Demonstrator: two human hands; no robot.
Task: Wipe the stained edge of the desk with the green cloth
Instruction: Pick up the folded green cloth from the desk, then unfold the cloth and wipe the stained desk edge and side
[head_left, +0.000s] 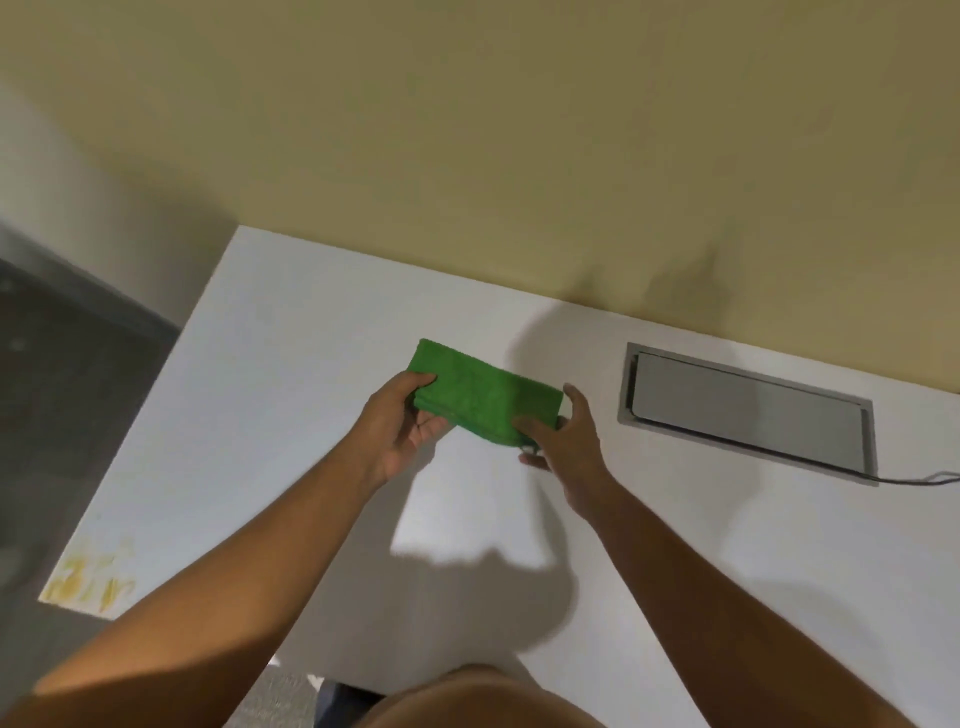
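Plainly, the risk from here is that the folded green cloth (480, 397) comes undone on its way to the mark. Both hands hold it above the middle of the white desk (291, 332), while the yellow stain (88, 577) sits well apart at the near left corner, right at the edge. The left hand (397, 426) pinches the cloth's left end with thumb on top and fingers beneath; the right hand (563, 436) closes on the right end in the same way. If one hand lets go carelessly, the soft layers may flop open, and a loose cloth would smear the yellow sideways rather than lift it. Wiping at a corner also invites the cloth to slip off the edge towards the dark floor.

As for the stuff itself: the cloth looks thick and nubby, like terry or microfibre, folded into a neat oblong pad. The desk top is smooth, matt and hard, so a streaky stain should show clearly against it. A grey rectangular cable hatch (748, 410) is set flush in the surface near the wall, with a thin cable (919, 479) trailing from its corner.
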